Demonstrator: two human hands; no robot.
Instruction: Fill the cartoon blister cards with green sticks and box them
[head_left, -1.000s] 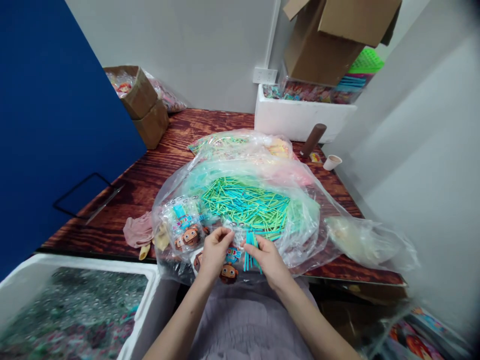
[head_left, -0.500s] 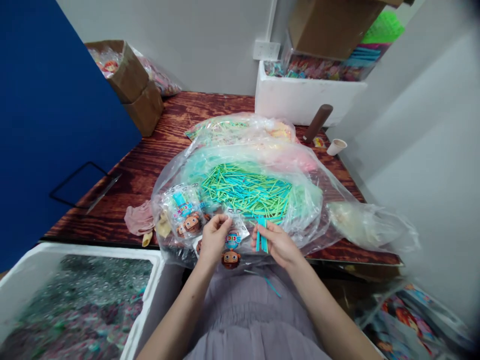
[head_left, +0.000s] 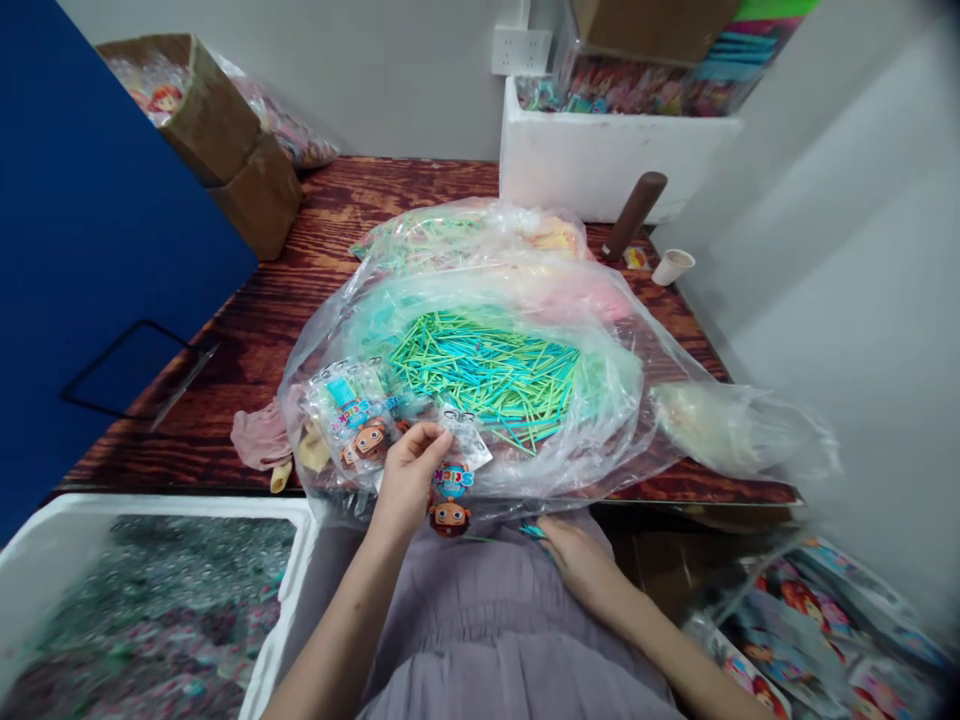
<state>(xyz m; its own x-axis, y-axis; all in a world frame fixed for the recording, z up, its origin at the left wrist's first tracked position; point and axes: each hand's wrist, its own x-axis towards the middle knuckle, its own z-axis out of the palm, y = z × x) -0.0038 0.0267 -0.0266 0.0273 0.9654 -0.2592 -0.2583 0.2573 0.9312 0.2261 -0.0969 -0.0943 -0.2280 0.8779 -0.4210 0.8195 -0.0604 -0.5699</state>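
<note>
My left hand (head_left: pixel 411 470) is closed in a pinch on the edge of a small clear printed packet (head_left: pixel 452 482), which shows a cartoon face. My right hand (head_left: pixel 581 558) is low, by the table's front edge and my lap, its fingers closed around a small bundle of blue sticks (head_left: pixel 534 530), mostly hidden. Beyond both hands, a pile of thin green and blue sticks (head_left: pixel 487 375) lies in a big clear plastic bag (head_left: pixel 622 390). Several similar printed packets (head_left: pixel 356 410) lie left of my left hand.
A white foam box (head_left: pixel 307 520) stands at the front left, beside a pink cloth (head_left: pixel 259 435). Toward the back right are a brown cylinder (head_left: pixel 636 215), a paper cup (head_left: pixel 673 266) and another foam box (head_left: pixel 600 165). Printed packages (head_left: pixel 810 620) lie lower right.
My right hand has moved down with the blue sticks, from above the table edge to near my lap. My left hand still pinches the packet. The view has shifted slightly.
</note>
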